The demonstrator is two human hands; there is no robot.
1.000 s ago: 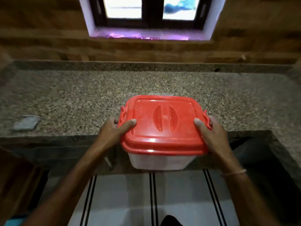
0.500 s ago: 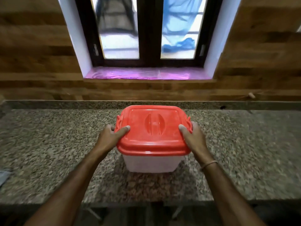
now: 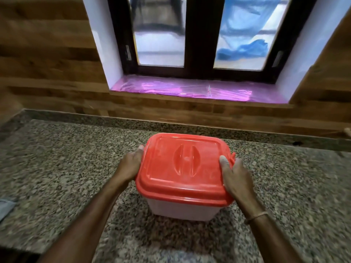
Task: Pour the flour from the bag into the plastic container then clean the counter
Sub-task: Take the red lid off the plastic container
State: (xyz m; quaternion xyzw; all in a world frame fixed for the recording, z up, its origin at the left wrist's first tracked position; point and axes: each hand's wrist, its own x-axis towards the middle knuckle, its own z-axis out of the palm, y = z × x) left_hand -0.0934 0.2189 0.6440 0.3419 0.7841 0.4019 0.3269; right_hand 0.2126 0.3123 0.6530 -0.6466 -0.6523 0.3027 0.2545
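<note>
A translucent white plastic container (image 3: 182,210) with a red lid (image 3: 184,168) sits on the speckled granite counter (image 3: 57,168), its lid fully on. My left hand (image 3: 131,164) grips the lid's left edge, thumb at the rim. My right hand (image 3: 235,177) holds the right edge by the red side latch, thumb resting on top of the lid. No flour bag is in sight.
A grey cloth (image 3: 5,206) lies at the far left edge of the counter. Behind the counter rises a wood-panelled wall with a dark-framed window (image 3: 197,35) and a pink-lined sill (image 3: 182,88). A low granite backsplash (image 3: 95,119) runs along the back.
The container has gone from the counter's front edge to further back on the granite, both hands staying on its lid. The view has tilted up toward the window.
</note>
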